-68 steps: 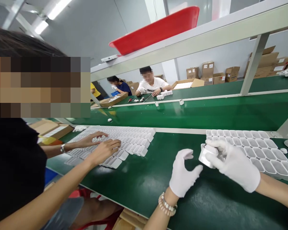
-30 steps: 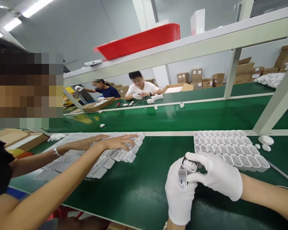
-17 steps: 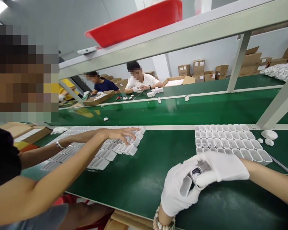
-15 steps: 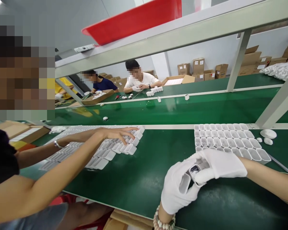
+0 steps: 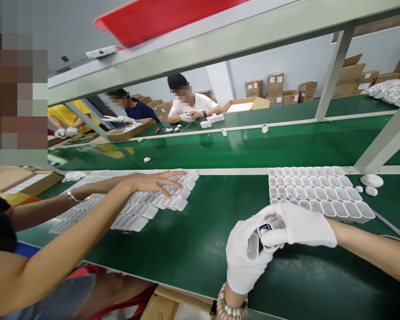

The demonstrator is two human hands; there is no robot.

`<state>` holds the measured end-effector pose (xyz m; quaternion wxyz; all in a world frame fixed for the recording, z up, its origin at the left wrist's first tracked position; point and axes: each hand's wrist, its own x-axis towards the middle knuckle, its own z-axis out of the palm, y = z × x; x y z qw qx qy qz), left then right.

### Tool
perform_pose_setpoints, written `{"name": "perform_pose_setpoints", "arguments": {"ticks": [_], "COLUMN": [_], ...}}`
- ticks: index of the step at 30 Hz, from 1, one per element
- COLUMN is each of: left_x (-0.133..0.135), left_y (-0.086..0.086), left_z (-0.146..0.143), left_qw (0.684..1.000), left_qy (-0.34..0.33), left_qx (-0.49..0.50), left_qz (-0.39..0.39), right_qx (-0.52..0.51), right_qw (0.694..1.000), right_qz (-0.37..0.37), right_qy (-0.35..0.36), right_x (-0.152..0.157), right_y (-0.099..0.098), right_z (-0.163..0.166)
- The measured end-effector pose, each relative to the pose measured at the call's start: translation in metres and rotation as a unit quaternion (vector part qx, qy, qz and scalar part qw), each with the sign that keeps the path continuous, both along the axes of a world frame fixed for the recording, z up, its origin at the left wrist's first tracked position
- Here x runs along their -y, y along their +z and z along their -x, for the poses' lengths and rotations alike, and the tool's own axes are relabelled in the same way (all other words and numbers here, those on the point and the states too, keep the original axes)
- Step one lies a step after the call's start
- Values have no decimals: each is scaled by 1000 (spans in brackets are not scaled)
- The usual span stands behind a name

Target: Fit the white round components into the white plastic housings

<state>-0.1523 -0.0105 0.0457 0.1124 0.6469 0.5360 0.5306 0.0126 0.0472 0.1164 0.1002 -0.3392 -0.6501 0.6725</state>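
Observation:
My left hand (image 5: 240, 260) wears a white glove and a beaded bracelet, its fingers wrapped round a small white open-topped plastic housing (image 5: 252, 247). My right hand (image 5: 302, 224), also gloved in white, grips a second white plastic housing (image 5: 260, 231) with a dark opening; its thumb lies across the front. The two housings sit side by side between my hands, and whether they touch I cannot tell. Glove fingers cover part of both. Just beyond my hands stand rows of white open housings (image 5: 320, 182) on the green table (image 5: 186, 249).
At left, a co-worker's bare hands (image 5: 160, 182) rest over another block of white housings (image 5: 136, 222). Small white parts (image 5: 371, 181) and a thin metal rod (image 5: 391, 226) lie at right. A metal frame post (image 5: 383, 133) rises beyond. Across the green belt (image 5: 236, 146), other people sit working.
The view has shifted slightly. The housing in my right hand has turned a little, with my thumb further over its dark opening. Across the table, a person's gloved hand has risen above the carton.

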Motion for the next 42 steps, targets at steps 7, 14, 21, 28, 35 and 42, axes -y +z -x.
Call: {"name": "perform_pose_setpoints", "arguments": {"ticks": [7, 14, 21, 28, 35, 42], "left_x": [-54, 7, 6, 7, 7, 9], "left_y": [69, -9, -14, -15, -18, -18], "left_z": [102, -3, 0, -5, -3, -1], "left_qw": [998, 994, 990, 991, 993, 990], "left_qy": [-19, -45, -55, -60, -56, 5], "left_qx": [-59, -73, -84, -75, -69, -51], "left_qz": [24, -72, -95, -89, -84, -130], "right_qx": [-8, -25, -17, -24, -1, 72], "right_qw": [1000, 999, 1000, 998, 999, 986], "right_qz": [-4, -13, 1, 41, 9, -151], "right_qy": [9, 37, 24, -42, -40, -11], "right_x": [1, -1, 0, 5, 6, 3], "right_y": [-6, -9, -7, -10, -12, -3], "right_z": [-1, 1, 2, 6, 8, -9]}}
